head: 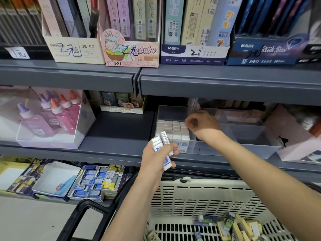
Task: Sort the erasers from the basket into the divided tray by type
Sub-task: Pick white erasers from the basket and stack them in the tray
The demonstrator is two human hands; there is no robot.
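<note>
Left hand (159, 154) raised just in front of the middle shelf's (111, 141) front edge, grip closed around a small stack of white erasers with blue labels (162, 145), their ends sticking up above the fingers. Right hand (201, 124) reaching over the front wall of the clear divided tray (243, 136), which sits on the right part of that shelf against its front edge. Right grip curled into a loose fist, fingertips pinched right at the rows of erasers (173, 131) in the tray's left compartment; possibly pinching one eraser, but too blurred to tell. Those rows standing upright, packed tightly side by side, filling the left compartment nearly to its front wall. Compartment just right of the wrist looking bare at the front, with some pinkish items showing dimly toward the back.

Below, at the bottom edge of view, a cream slotted basket (199, 197) with a black handle (83, 221), holding a loose heap of yellow and green-wrapped erasers (238, 226) in its right half. Glue bottles (52, 115) in a box at the shelf's left end; pencil lead boxes (132, 32) lined up on the shelf above.
</note>
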